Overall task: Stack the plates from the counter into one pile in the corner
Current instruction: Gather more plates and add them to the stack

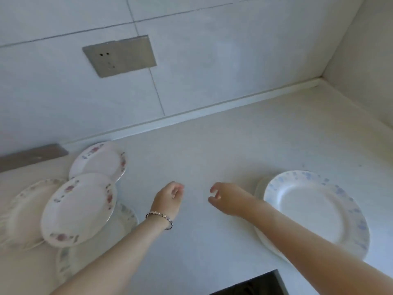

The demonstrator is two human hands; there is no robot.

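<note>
Blue-flecked plate (314, 207) just right of both empty hands' loosely curled fingers (213, 191); pink-flowered plates (80, 207) leftward.

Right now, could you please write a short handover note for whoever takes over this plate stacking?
Left hand and right hand: both empty, fingers loosely curled, over the counter.
Pink-flowered plates: several overlapping loosely at the left, not yet piled.
Blue-patterned plate: at the right, with another plate edge showing beneath.
Done: nothing in the far right corner.
Left: move all plates there into one pile.

White pink-flowered plates (79, 208) at left, a white blue-speckled plate (314, 209) at right, pale counter (212, 145).
</note>
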